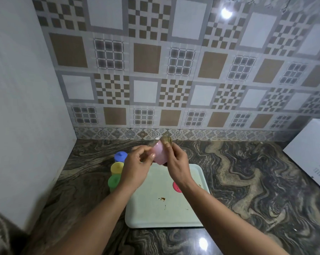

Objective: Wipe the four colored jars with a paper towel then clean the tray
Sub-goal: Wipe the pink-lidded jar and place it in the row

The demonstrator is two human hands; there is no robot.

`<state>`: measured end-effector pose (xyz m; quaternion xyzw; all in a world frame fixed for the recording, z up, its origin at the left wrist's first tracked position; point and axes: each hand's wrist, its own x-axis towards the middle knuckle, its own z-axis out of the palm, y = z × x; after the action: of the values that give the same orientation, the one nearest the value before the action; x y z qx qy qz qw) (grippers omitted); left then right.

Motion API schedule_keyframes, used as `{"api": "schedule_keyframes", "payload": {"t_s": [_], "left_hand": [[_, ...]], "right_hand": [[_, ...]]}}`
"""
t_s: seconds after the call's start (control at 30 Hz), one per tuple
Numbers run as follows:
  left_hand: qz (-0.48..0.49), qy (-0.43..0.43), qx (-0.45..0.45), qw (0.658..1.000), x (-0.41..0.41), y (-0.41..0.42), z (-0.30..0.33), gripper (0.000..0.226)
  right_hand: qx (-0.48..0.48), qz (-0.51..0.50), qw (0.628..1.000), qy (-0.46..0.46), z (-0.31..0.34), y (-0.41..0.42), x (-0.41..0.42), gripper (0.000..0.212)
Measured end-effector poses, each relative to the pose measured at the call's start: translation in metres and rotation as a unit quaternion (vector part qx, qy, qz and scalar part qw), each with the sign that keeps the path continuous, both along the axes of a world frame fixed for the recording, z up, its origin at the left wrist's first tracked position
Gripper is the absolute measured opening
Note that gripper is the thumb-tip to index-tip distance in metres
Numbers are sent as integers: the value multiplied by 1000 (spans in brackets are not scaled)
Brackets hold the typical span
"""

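My left hand (pixel 137 162) grips a pink jar (pixel 160 152), tilted in the air above the far end of the tray. My right hand (pixel 175 161) presses a brownish paper towel (pixel 166 140) against the jar's far side. The pale tray (pixel 155 218) lies on the counter with small brown stains near its middle. A pink lid (pixel 176 187) lies on the tray, partly hidden under my right forearm. Left of the tray, a blue jar (pixel 120 156), a yellow jar (pixel 116 167) and a green jar (pixel 113 181) stand in a row with lids on.
The dark marbled counter (pixel 247 181) runs to a tiled back wall. A plain white wall closes the left side. A white appliance (pixel 310 153) stands at the right edge of the counter.
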<state>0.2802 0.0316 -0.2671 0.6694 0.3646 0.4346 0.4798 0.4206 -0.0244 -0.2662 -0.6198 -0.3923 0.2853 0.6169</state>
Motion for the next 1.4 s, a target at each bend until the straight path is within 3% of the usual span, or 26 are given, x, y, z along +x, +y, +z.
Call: {"api": "schedule_keyframes", "payload": {"t_s": [0.07,0.13,0.2,0.27,0.33,0.37,0.4,0.5,0.6,0.7,0.8,0.87,0.9,0.93,1.03,1.17,1.23,1.3,1.33,1.4], "left_hand": [[10,-30,-67,997,2,-1,2,14],[16,-44,-95,994,4,-7,5,9],[4,-72,-115,991,6,-14,9,10],[-18,-87,-110,990,5,-17,9,6],[-48,-79,-96,991,1,-16,5,7],[-68,-87,-103,989,-1,-15,3,7],[-74,-92,-113,987,0,-13,-1,10],[-13,-116,-158,980,0,-14,0,16],[-7,-171,-219,961,2,-15,6,13],[-33,-170,-201,964,2,-16,7,12],[-87,-163,-171,968,-1,-16,4,10],[-110,-164,-176,965,-5,-13,0,11],[-114,-157,-174,965,-6,-12,-1,14],[-109,-147,-171,968,-5,-12,-3,17],[-51,-145,-181,971,-2,-10,0,17],[-41,-142,-183,972,0,-13,7,9],[-66,-148,-162,973,-1,-16,8,8],[-87,-164,-147,972,-4,-16,7,6],[-81,-165,-137,973,-5,-16,4,7],[-30,-128,-69,989,-7,-12,-4,10]], "right_hand": [[33,-36,990,-130,-13,-2,0,30],[84,-41,962,-257,-20,-6,-2,42],[130,-31,935,-328,-19,-13,-6,45],[126,-39,959,-250,-18,-13,-8,37],[39,-15,999,24,2,-11,-8,30],[-14,-6,993,117,7,-8,-5,33],[-44,3,990,134,10,-8,-3,35],[14,-15,998,-63,-4,-5,-3,27],[80,-28,963,-256,-19,-8,-8,42],[143,-29,933,-329,-25,-15,-13,47],[141,-58,967,-205,-21,-19,-18,37],[43,-42,997,43,-7,-13,-15,31],[-10,-37,993,113,-4,-9,-13,36],[-35,-28,992,116,-2,-8,-12,39],[36,-29,997,-66,-12,-10,-14,27],[92,-37,967,-234,-21,-11,-20,43],[88,-55,979,-173,-13,-10,-23,34],[24,-41,999,26,5,-7,-24,34],[-20,-20,995,100,14,-6,-21,39],[-76,16,984,161,25,-7,-20,40]]}}
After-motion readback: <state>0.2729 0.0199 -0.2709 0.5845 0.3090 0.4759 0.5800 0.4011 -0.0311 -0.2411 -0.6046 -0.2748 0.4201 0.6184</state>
